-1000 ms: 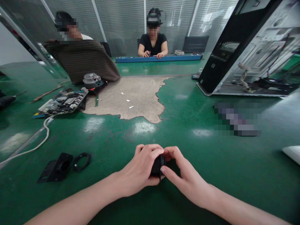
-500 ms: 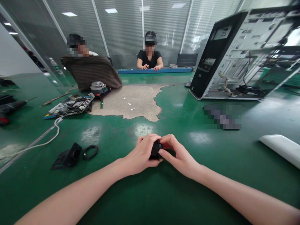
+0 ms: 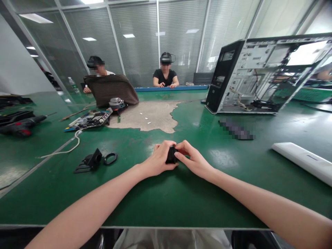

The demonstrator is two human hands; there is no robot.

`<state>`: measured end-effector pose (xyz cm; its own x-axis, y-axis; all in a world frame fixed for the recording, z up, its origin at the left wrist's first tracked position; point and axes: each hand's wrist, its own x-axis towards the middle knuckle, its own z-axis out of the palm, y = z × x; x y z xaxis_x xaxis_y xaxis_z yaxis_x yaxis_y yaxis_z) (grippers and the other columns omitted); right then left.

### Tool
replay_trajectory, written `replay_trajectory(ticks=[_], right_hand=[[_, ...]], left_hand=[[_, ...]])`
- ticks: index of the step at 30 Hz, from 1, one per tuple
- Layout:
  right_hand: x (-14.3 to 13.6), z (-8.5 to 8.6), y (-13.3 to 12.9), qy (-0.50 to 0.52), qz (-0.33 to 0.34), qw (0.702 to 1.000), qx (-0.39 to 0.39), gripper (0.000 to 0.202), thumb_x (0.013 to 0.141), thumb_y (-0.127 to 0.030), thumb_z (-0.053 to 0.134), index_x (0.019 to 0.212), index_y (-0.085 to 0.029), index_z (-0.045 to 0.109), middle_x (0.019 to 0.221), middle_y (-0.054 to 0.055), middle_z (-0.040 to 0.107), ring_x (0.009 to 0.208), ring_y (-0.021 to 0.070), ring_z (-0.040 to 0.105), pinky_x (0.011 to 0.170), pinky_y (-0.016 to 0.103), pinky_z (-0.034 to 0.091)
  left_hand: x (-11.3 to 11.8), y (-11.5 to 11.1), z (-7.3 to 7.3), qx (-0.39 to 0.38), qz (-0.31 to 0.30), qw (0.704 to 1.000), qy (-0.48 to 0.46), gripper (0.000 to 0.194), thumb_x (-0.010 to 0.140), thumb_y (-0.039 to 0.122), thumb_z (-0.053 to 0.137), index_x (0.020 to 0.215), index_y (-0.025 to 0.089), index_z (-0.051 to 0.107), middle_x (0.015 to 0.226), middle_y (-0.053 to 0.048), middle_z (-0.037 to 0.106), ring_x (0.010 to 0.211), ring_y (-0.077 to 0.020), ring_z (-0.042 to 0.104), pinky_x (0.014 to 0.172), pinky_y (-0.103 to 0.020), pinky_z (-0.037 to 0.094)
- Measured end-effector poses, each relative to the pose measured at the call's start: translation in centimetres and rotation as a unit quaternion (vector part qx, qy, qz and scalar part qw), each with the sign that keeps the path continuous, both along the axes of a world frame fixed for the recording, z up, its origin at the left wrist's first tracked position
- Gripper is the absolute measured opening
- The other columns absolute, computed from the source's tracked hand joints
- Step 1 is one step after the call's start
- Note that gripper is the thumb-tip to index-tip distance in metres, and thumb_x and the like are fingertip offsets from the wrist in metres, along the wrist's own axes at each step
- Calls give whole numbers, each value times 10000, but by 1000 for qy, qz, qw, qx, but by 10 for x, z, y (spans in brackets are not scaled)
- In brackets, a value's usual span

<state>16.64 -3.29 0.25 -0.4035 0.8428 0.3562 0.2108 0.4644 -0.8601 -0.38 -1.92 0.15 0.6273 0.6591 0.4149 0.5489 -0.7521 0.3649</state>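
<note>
From where I stand, a small black part [image 3: 171, 156] is being held just above or on the table [image 3: 155, 204]; I can't tell whether it touches the surface. The left hand [image 3: 159, 159] grips it, wrapped over its left side with the thumb beneath. The right hand [image 3: 194, 159] closes on its right side with thumb and fingers, and much of the part is hidden by the grip.

To the left of the black part, well apart from it, a black ring [image 3: 111, 163] lies flat, and just beyond that sits a black bracket [image 3: 90, 161] with a round opening.

Farther off, ahead of the black part, the green surface gives way to a ragged beige patch [image 3: 162, 117] with a few white scraps on it. Ahead and to the left of the part are a circuit board [image 3: 89, 121], a pale cable [image 3: 75, 148], a metal-topped cooler-like piece [image 3: 116, 103] and a draped brown cloth [image 3: 111, 90]; at the far left lies a power drill [image 3: 24, 123].

To the right of the part, a white case [image 3: 304, 159] lies near the table's right side, and ahead on that side an open computer tower [image 3: 223, 79] stands upright. Straight beyond the part, a person [image 3: 165, 76] in black sits behind a long blue bar [image 3: 178, 89].
</note>
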Motion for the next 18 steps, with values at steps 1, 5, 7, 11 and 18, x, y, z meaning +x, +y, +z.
replay_trajectory(ticks=[1, 5, 7, 11, 18], right_hand=[[-1, 0, 1, 8, 3, 1000, -15, 117, 799, -269, 473, 887, -201, 438, 838, 9, 528, 799, 136, 546, 754, 318, 464], [-1, -1, 5, 14, 5, 998, -65, 185, 786, -308, 492, 923, -202, 425, 872, 15, 535, 803, 137, 545, 730, 310, 466], [1, -1, 5, 14, 22, 997, -76, 174, 791, -318, 485, 907, -201, 429, 865, 13, 532, 783, 132, 545, 705, 299, 465], [5, 2, 1, 41, 77, 993, -84, 202, 756, -281, 544, 885, -210, 405, 880, 0, 518, 811, 129, 543, 697, 278, 458], [3, 2, 4, 37, 40, 997, -62, 142, 777, -288, 512, 828, -201, 412, 790, -20, 499, 745, 114, 529, 698, 279, 438]], left_hand=[[0, 0, 0, 2, 1, 1000, -1, 599, 680, 298, 603, 1151, 209, 244, 1111, -79, 416, 1055, -216, 412, 862, -356, 295], [0, -2, 0, 4, 5, 1000, -5, 616, 678, 306, 607, 1161, 214, 236, 1113, -78, 413, 1049, -220, 413, 858, -356, 303], [0, -2, 0, 2, 6, 1000, -4, 605, 683, 306, 603, 1159, 214, 240, 1117, -79, 410, 1045, -219, 413, 857, -355, 303], [0, -3, 1, -3, 11, 1000, -3, 576, 695, 301, 590, 1148, 215, 244, 1095, -72, 418, 1007, -213, 430, 839, -352, 310], [1, -2, -1, 0, 15, 1000, -12, 599, 677, 326, 609, 1144, 217, 249, 1087, -61, 421, 994, -212, 429, 839, -352, 309]])
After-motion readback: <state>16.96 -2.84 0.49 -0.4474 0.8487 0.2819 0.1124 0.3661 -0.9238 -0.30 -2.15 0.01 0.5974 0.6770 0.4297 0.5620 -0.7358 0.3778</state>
